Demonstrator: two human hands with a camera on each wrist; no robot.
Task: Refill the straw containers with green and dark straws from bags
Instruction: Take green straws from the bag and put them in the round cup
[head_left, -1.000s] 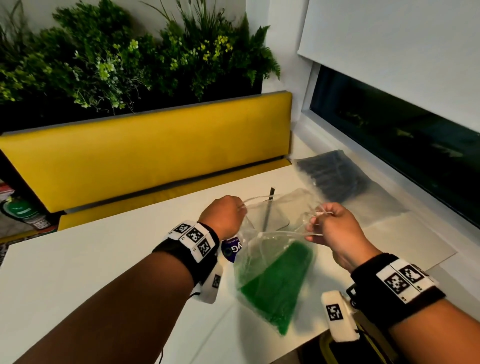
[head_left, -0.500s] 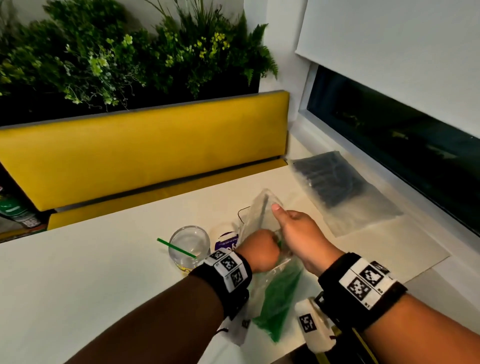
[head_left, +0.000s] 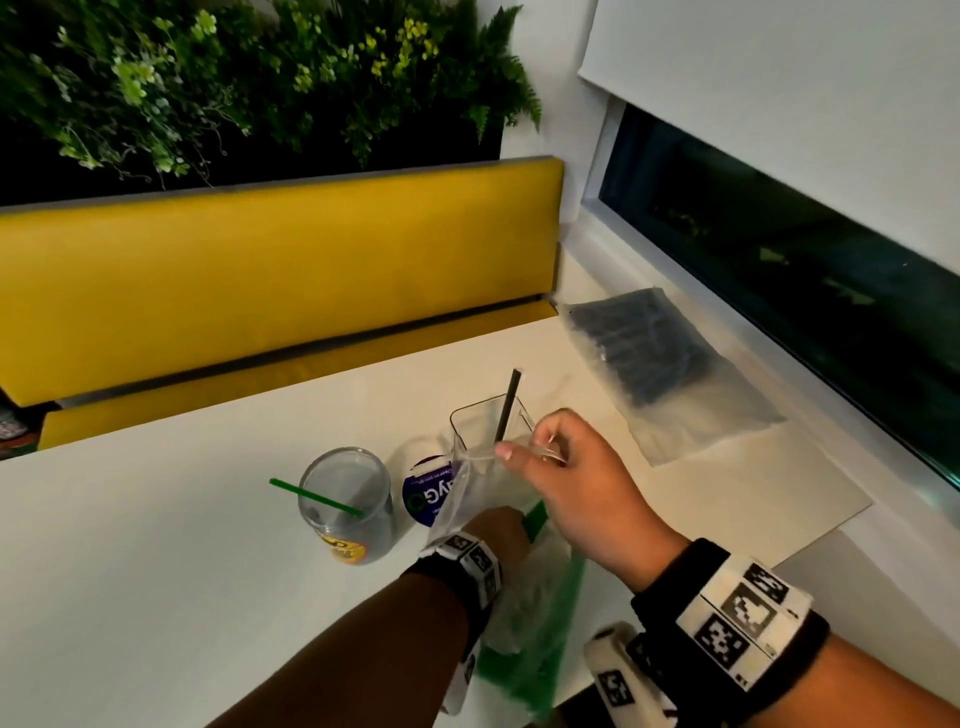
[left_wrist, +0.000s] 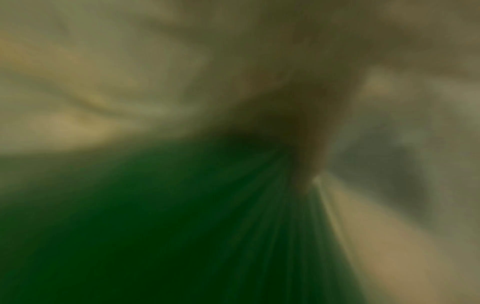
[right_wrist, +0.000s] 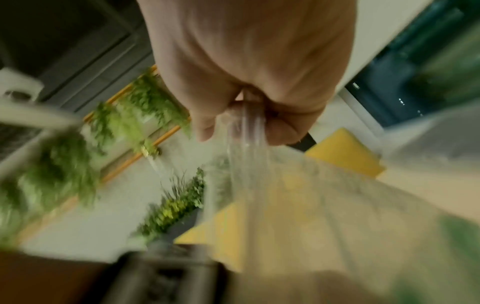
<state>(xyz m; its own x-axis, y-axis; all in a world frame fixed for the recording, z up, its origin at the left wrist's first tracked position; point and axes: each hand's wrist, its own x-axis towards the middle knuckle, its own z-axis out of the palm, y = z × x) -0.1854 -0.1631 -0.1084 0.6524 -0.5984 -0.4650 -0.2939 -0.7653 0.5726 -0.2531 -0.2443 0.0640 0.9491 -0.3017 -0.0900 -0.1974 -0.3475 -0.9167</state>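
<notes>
My right hand (head_left: 566, 483) pinches the bag (head_left: 519, 613) mouth; left hand (head_left: 498, 530) reaches inside, grip hidden (left wrist shows only green straws (left_wrist: 182, 236), lengthwise)

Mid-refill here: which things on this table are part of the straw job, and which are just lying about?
In the job: green-straw bag, left hand inside it, right hand pinching its mouth; round jar; square container; dark-straw bag.

Lying about: purple-labelled disc, plants, yellow bench.
</notes>
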